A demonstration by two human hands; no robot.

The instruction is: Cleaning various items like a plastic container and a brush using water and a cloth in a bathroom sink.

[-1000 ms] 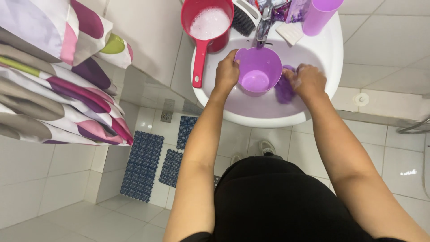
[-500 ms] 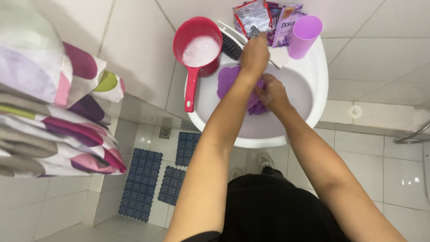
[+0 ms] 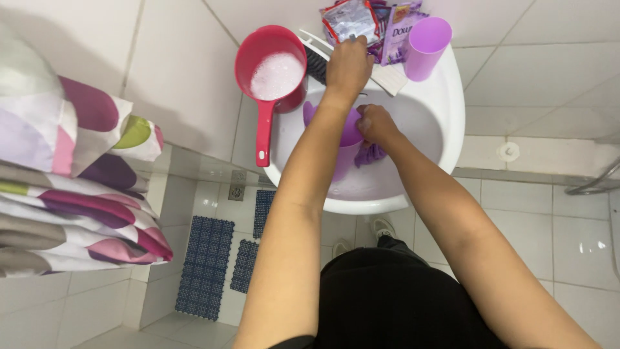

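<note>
Mostly the left forearm hides what matters: it crosses the white basin (image 3: 445, 123) and covers much of the purple cup (image 3: 352, 132) lying inside it, so only the cup's rim and part of its side show. Beside it the right hand (image 3: 376, 124) is curled shut on a purple cloth (image 3: 371, 155), pressed against the cup; most of the cloth is tucked under the fingers. Further back the left hand (image 3: 349, 64) is closed over something at the rear of the basin, where the tap would stand, but what it grips cannot be made out.

Behind that hand, soft sachets (image 3: 371, 22) lean on the wall, silvery with red edging and purple, cut off by the top edge. A lilac tumbler (image 3: 426, 46) stands upright on the rim at right, and a white brush with dark bristles (image 3: 316, 61) lies partly hidden. A red ladle pot (image 3: 271, 74) holds foam.
</note>
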